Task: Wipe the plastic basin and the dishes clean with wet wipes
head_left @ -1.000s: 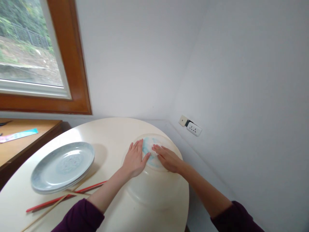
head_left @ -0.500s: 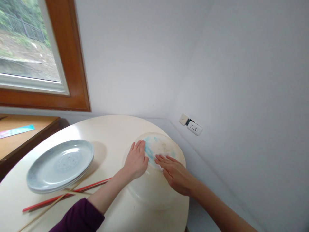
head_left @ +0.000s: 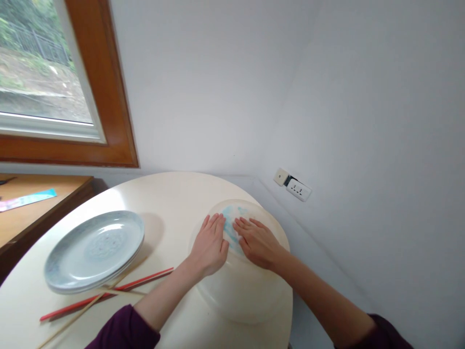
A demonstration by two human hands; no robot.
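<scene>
The upturned dish [head_left: 247,295] at lower centre looks like glazed ceramic, cream and glossy, with a blotchy blue patch on its base. The round table [head_left: 170,203] has a smooth, softly shiny cream top. At left, the stacked plates [head_left: 94,247] are blue-grey glazed ceramic. The red chopsticks [head_left: 145,280] look lacquered, the pale chopsticks [head_left: 72,315] like bare wood. The window frame [head_left: 105,97], upper left, is varnished brown wood; the wall [head_left: 363,97] matt white; the socket [head_left: 298,190] white plastic; the sleeve [head_left: 123,332] matt purple cloth.

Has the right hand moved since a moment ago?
Yes: the right hand slid forward over the blue patch on the dish, covering more of it.
</scene>
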